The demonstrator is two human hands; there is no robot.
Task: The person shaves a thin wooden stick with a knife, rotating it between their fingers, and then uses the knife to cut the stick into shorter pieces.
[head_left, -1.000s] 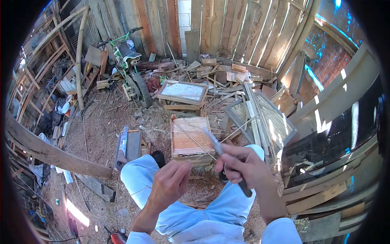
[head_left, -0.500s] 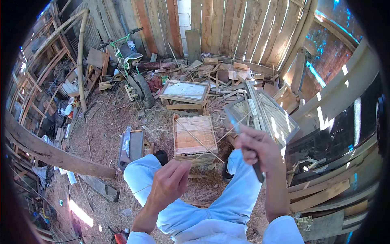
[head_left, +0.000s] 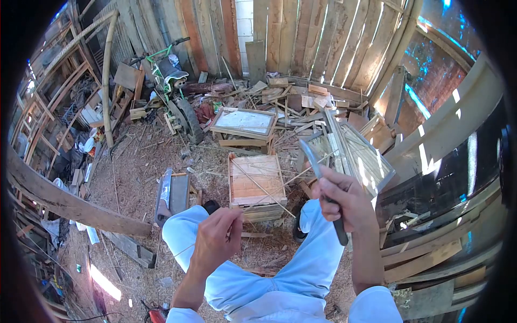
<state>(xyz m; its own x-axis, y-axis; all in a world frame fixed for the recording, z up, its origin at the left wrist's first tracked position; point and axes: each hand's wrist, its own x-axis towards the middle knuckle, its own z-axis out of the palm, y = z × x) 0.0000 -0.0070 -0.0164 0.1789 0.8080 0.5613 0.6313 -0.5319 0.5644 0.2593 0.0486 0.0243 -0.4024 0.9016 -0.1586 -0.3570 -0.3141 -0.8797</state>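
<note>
My right hand (head_left: 344, 200) is wrapped round the dark handle of a knife (head_left: 312, 159), whose blade points up and to the left. Closed in a pinch, my left hand (head_left: 218, 237) grips a thin wooden strip (head_left: 184, 251), and its tail shows below and left of the wrist. How far the strip runs toward the knife is hard to make out. Between my knees stands a wooden box (head_left: 253, 168). Long thin sticks (head_left: 257, 184) lie crossed over its top, and some stick out past its right side.
By my left knee are a handsaw (head_left: 165, 196) and a dark framed panel (head_left: 179, 192). Beyond the box lie a framed tray (head_left: 243, 121) and scrap wood (head_left: 280, 97). A small green bike (head_left: 175, 81) stands back left. A curved beam (head_left: 75, 202) crosses the left side.
My left hand has moved slightly left, farther from the knife. The right hand stays nearly in place, and the blade shows more sharply now.
</note>
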